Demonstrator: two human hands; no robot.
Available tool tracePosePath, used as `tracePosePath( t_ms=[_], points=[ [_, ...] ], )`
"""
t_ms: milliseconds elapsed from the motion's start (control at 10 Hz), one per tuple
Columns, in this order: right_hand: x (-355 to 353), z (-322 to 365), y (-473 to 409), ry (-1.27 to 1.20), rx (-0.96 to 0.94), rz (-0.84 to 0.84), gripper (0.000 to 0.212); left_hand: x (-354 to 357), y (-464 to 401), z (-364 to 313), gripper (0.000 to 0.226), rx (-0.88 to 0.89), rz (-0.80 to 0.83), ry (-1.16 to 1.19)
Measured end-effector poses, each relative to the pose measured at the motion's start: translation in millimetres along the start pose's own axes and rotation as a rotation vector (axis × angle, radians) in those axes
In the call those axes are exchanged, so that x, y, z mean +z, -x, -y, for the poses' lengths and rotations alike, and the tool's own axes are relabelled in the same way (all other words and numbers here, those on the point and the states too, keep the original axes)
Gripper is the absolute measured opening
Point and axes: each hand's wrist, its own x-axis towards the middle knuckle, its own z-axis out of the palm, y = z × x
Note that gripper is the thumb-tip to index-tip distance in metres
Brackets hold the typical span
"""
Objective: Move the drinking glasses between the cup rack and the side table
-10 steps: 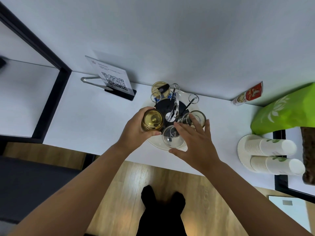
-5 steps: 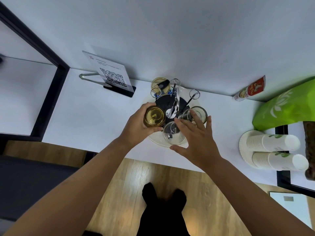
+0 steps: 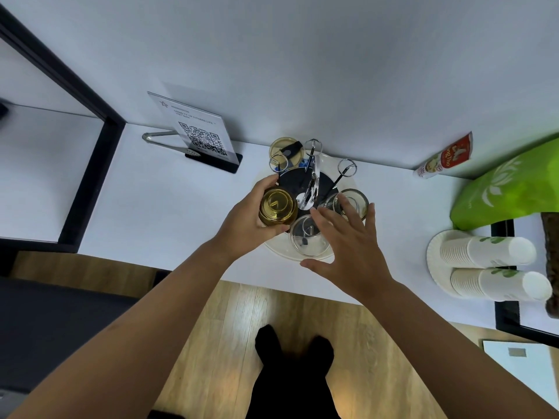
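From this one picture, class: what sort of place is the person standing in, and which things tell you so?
Probably a drinks corner in a gym or office: a cup rack of glasses on a white side table, stacked paper cups, and a QR code sign.

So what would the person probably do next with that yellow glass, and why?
Probably lift the amber-tinted drinking glass clear of the round cup rack and carry it to bare table. The left hand already grips it, while the open right hand hovers over the clear upturned glass, not yet holding.

Office refreshment corner: QR-code sign [image 3: 202, 137], stacked paper cups [image 3: 484, 252] (two sleeves).
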Motion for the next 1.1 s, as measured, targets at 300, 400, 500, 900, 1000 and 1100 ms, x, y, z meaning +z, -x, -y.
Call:
tracePosePath(
  t_ms=[300, 400, 500, 900, 1000, 1100],
  points=[
    [-3, -8, 7, -0.117, 0.006, -0.026, 0.098, -10, 9, 1, 0.109, -0.038, -0.022, 0.024],
    [-7, -13, 3, -0.141, 0.044, -0.028, 0.101, -14, 20, -4, 0.106, -0.030, -0.046, 0.013],
    [-7, -16, 0, -0.155, 0.073, 0.003, 0.104, -14, 28, -9, 0.103, -0.030, -0.055, 0.010],
    [-1, -6, -1, -0.168, 0.116, -0.001, 0.098, -5, 30, -23, 0.109, -0.077, -0.003, 0.061],
    [0, -7, -1, -0.164, 0.107, -0.001, 0.098, -8, 30, -24, 0.109, -0.072, -0.007, 0.063],
    [0, -8, -1, -0.183, 0.107, 0.014, 0.101, -7, 32, -30, 0.110, -0.089, -0.010, 0.062]
  ],
)
